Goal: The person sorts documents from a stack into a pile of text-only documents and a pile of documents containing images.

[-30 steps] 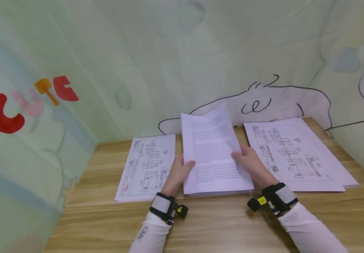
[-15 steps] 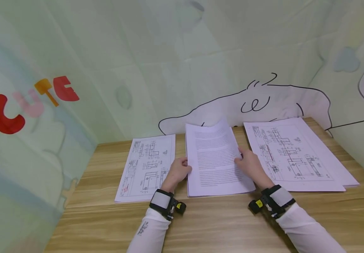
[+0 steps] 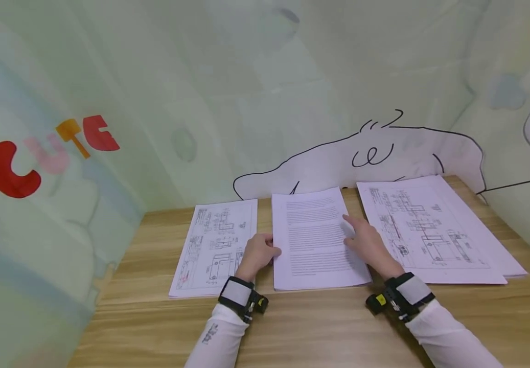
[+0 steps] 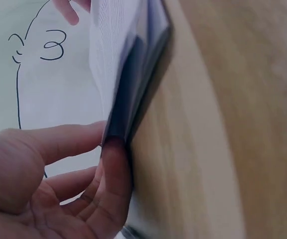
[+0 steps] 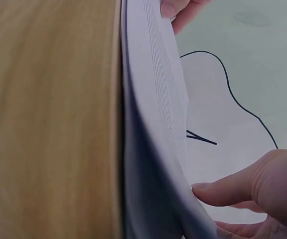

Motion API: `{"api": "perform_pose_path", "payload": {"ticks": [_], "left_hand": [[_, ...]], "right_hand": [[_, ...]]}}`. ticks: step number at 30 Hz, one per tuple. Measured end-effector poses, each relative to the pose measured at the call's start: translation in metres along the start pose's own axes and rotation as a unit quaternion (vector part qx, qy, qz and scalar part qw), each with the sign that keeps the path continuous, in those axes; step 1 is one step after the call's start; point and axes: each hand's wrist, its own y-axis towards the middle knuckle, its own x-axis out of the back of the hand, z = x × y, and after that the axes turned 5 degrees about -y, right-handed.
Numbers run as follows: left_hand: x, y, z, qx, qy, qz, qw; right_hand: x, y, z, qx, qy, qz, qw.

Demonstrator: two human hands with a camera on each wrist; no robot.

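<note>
A stack of printed paper sheets (image 3: 317,240) lies between my hands on the wooden table. My left hand (image 3: 259,254) pinches its left edge; in the left wrist view the thumb (image 4: 78,142) is on top and curled fingers (image 4: 114,179) are underneath. At the right edge, my right hand (image 3: 369,246) holds the sheets; the right wrist view has the thumb (image 5: 223,191) against the upper face, with the other fingertips hidden behind the paper. The near sides of the sheets bow slightly apart in both wrist views (image 5: 148,164).
A pile of technical drawings (image 3: 219,245) lies left of the text sheets. Another drawing pile (image 3: 423,230), with sheets jutting out at its right, lies to the right. The wooden table (image 3: 310,327) meets a printed cloth backdrop (image 3: 246,102) behind.
The text sheets have come down from a raised, tilted position to lie flat on the table between the drawing piles. Both hands have stayed at their side edges.
</note>
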Motion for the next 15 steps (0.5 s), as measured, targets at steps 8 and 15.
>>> {"api": "perform_pose_path", "payload": {"ticks": [8,15], "left_hand": [[0.001,-0.006,-0.015,-0.02,0.066,-0.027,0.9973],[-0.004,-0.003,-0.036,-0.067,0.022,-0.009,0.9975]], "right_hand": [[0.011,-0.003,0.002,0.033,-0.02,-0.021,0.9991],[0.038,-0.002,-0.005,0.065,-0.049,-0.02,0.9965]]}}
